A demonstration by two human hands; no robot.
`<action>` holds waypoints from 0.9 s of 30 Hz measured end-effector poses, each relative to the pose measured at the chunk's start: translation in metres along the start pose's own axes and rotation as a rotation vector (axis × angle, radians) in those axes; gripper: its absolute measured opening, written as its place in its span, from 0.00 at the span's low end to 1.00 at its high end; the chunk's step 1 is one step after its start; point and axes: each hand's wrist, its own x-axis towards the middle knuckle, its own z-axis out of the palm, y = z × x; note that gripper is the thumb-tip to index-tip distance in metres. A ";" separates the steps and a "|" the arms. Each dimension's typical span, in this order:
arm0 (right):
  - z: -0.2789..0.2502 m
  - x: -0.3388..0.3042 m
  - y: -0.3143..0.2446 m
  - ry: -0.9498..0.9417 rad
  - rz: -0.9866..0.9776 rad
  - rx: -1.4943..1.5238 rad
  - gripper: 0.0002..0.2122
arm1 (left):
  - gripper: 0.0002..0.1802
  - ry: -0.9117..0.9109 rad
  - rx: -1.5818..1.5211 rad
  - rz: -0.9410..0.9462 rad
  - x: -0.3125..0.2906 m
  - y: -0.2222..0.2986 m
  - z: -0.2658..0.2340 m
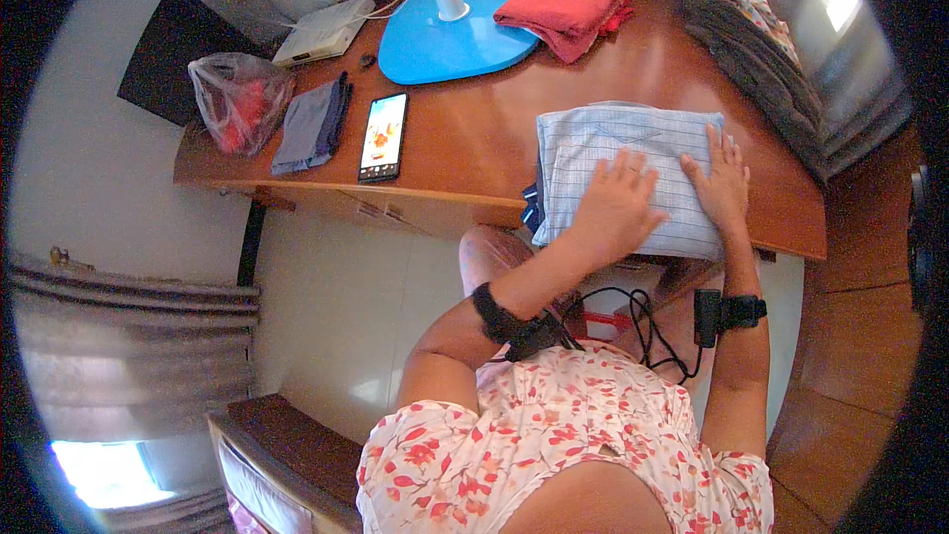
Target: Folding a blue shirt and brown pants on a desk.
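A folded light blue striped garment point(583, 218), perhaps a shirt, lies near the front edge of the brown desk. My left hand point(621, 200) is over its middle, fingers stretched out and a little spread. My right hand point(720, 183) rests flat along the right side of the cloth, its fingers pointing to the far edge. Neither hand grips anything. Dark blue cloth point(532, 208) peeks out under the left edge of the folded garment.
The desk point(455, 138) holds a phone point(384, 138) with a lit screen, folded grey-blue cloth point(308, 127), a plastic bag point(240, 104), a white box point(324, 30), a blue stand base point(455, 40), folded red cloth point(563, 12) and dark fabric point(756, 69). Black cables point(647, 331) hang between my forearms.
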 end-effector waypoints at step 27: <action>0.019 0.018 0.058 -0.154 -0.155 0.669 0.23 | 0.22 -0.297 -0.260 0.020 0.040 0.010 -0.016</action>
